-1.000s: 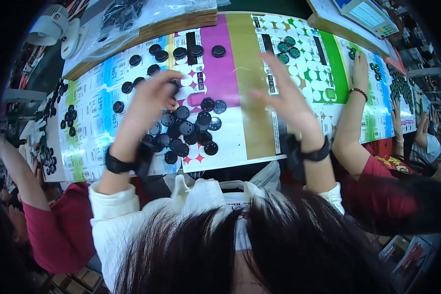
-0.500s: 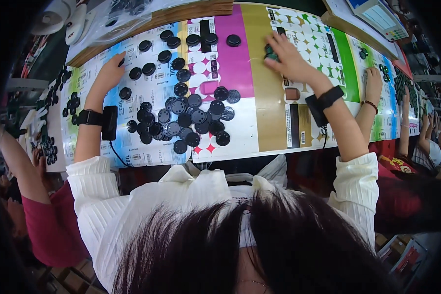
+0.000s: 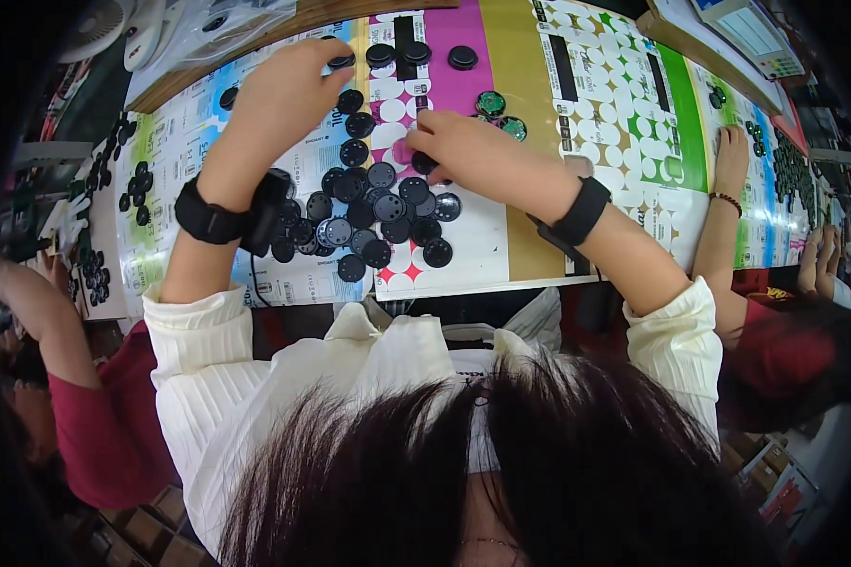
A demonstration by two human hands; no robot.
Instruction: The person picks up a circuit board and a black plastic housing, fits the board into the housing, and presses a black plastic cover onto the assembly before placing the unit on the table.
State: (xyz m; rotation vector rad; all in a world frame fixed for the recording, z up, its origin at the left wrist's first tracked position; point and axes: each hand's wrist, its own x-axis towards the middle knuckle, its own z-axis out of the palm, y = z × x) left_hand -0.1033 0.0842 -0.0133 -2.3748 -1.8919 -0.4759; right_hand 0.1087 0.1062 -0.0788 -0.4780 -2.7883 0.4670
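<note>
Colourful printed sheets (image 3: 534, 227) make up the work surface. Left hand (image 3: 288, 99) is half-curled at a black round cap (image 3: 338, 60); can't tell if it's gripped. Right hand (image 3: 468, 156) is loosely curled over a black disc (image 3: 424, 163), grip also unclear, green round pieces (image 3: 491, 103) just beyond it. Black disc pile (image 3: 389, 208) sits between both wrists.

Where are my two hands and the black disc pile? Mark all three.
Left hand (image 3: 288, 90): head view, back of the hand.
Right hand (image 3: 466, 153): head view, back of the hand.
Black disc pile (image 3: 389, 208): head view, a disc near its middle.
</note>
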